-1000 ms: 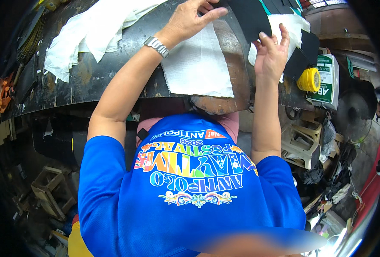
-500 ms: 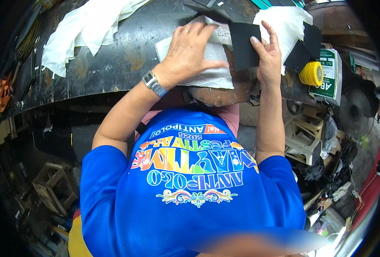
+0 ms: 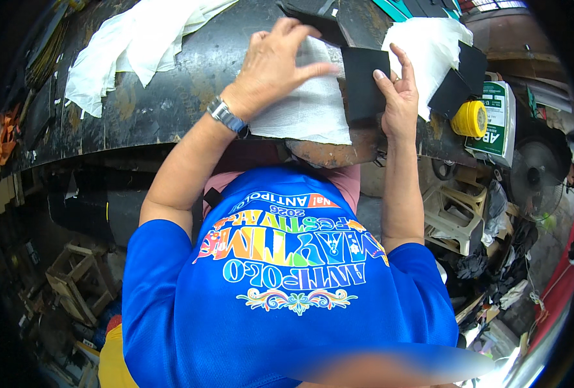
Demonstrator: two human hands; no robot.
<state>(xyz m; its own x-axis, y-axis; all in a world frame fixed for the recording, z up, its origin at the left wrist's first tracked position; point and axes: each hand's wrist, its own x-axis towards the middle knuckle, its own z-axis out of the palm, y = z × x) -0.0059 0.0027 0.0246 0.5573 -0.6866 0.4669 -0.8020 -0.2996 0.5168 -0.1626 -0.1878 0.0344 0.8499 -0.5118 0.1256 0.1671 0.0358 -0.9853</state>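
The right hand [image 3: 400, 107] is pinching 1 black rectangular panel [image 3: 363, 85] beside the white cloth [image 3: 316, 107]; the left hand [image 3: 269, 68] is hovering over that cloth, fingers splayed. Pinching lightly is probably avoiding creases.

A beige plastic stool [image 3: 458, 221] and a fan [image 3: 536, 173] are at right, a wooden frame [image 3: 74, 279] at left.

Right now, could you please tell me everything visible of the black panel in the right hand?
The black panel is flat, plain, roughly rectangular, with a matt face like card or leather. The right hand holds its right edge, thumb on its face. It appears just right of the white sheet. Whether it joins the dark piece upper left is unclear.
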